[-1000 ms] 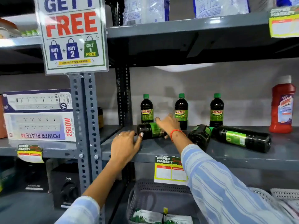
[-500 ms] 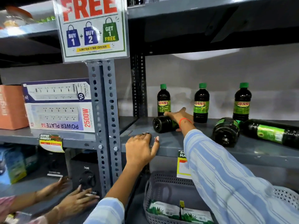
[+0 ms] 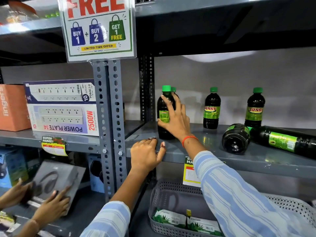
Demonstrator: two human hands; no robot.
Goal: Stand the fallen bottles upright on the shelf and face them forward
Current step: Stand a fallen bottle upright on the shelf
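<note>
A dark bottle with a green cap [image 3: 163, 115] stands upright near the left end of the grey shelf [image 3: 239, 159], and my right hand [image 3: 176, 117] is wrapped around it. Its label faces partly sideways. Another upright bottle is mostly hidden behind it; only its cap [image 3: 173, 89] shows. Two more upright bottles [image 3: 211, 108] [image 3: 254, 107] stand at the back with "SUNNY" labels forward. Two bottles lie on their sides at the right: one with its base towards me [image 3: 236, 138], one lengthwise [image 3: 283, 141]. My left hand [image 3: 147, 155] rests on the shelf's front edge, holding no bottle.
A perforated grey upright post [image 3: 109, 120] bounds the shelf on the left, with a promotional sign [image 3: 97, 28] above. Power strip boxes [image 3: 63, 108] fill the neighbouring shelf. A grey basket [image 3: 171, 202] sits below. Another person's hands [image 3: 42, 200] handle a headphone box at lower left.
My right hand has lifted the leftmost fallen bottle from lying on its side to standing upright. My left hand stays on the shelf edge. The view has shifted slightly.
</note>
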